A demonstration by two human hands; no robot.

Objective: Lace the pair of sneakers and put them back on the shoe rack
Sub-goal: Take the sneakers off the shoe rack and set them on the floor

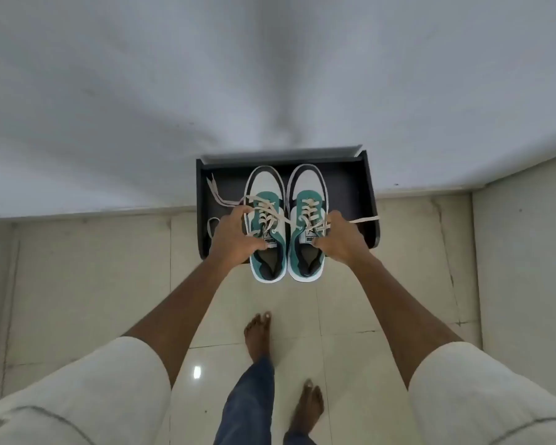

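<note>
Two white, teal and black sneakers point toes away from me, side by side over the dark shoe rack against the wall. My left hand grips the left sneaker at its tongue and side. My right hand grips the right sneaker the same way. Both shoes carry cream laces through their eyelets. Loose lace ends trail left onto the rack top, and one end sticks out to the right. The heels overhang the rack's front edge.
A pale wall rises directly behind the rack. Glossy cream floor tiles spread around it. My bare feet and jeans leg stand on the tiles a short step before the rack.
</note>
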